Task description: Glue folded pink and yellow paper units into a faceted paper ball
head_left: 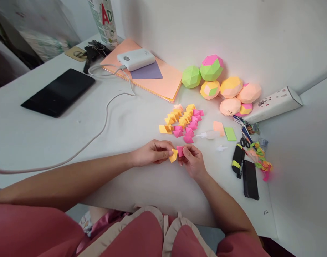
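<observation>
Near the table's front edge, my left hand point(157, 152) pinches a folded yellow paper piece point(173, 156). Close beside it, my right hand point(193, 159) holds a folded pink paper piece point(180, 151) between thumb and fingers. The two pieces are side by side; whether they touch is too small to tell. Just beyond my hands lie rows of folded yellow units point(172, 117) and folded pink units point(192, 125). A translucent bottle with a narrow tip point(210, 135) lies right of them, beside a peach paper square point(219, 128) and a green one point(230, 134).
Several faceted paper balls point(211, 67) rest against the wall. A white cable point(106, 114) crosses the left side, near a black tablet point(59, 92) and a power bank point(136, 59) on peach sheets point(163, 80). Scissors point(245, 142) and a black case point(250, 180) lie right.
</observation>
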Motion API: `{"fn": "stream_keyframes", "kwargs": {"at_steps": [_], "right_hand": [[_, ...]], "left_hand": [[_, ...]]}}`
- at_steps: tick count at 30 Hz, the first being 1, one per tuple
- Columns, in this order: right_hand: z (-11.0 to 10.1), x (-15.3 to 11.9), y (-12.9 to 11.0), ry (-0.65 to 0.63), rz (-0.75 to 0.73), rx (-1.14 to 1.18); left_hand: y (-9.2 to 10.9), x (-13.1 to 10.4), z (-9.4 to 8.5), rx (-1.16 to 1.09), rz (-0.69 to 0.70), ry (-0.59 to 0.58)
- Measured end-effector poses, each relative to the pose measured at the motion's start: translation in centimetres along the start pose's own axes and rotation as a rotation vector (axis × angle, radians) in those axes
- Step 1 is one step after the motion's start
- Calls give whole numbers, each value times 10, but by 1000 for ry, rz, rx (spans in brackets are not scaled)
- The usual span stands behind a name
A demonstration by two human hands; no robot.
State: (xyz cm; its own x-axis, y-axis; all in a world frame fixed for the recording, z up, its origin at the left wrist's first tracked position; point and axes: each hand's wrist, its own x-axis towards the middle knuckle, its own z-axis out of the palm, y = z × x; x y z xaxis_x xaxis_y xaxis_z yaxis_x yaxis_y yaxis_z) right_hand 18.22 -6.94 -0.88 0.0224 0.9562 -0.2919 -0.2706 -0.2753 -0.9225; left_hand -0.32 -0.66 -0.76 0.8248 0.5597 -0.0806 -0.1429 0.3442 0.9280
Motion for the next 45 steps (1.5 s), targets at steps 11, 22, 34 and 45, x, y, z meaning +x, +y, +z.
{"fn": "stream_keyframes", "kwargs": {"at_steps": [11, 22, 34, 45], "right_hand": [[6, -4, -5, 9, 11, -51], [6, -5, -3, 29, 18, -105], [8, -6, -4, 43, 26, -121], [9, -6, -1, 45, -3, -146]], "left_hand": [[1, -1, 4, 191, 72, 87], [-1, 0, 4, 136, 47, 122], [0, 0, 4, 184, 34, 99], [4, -1, 4, 187, 1, 72]]}}
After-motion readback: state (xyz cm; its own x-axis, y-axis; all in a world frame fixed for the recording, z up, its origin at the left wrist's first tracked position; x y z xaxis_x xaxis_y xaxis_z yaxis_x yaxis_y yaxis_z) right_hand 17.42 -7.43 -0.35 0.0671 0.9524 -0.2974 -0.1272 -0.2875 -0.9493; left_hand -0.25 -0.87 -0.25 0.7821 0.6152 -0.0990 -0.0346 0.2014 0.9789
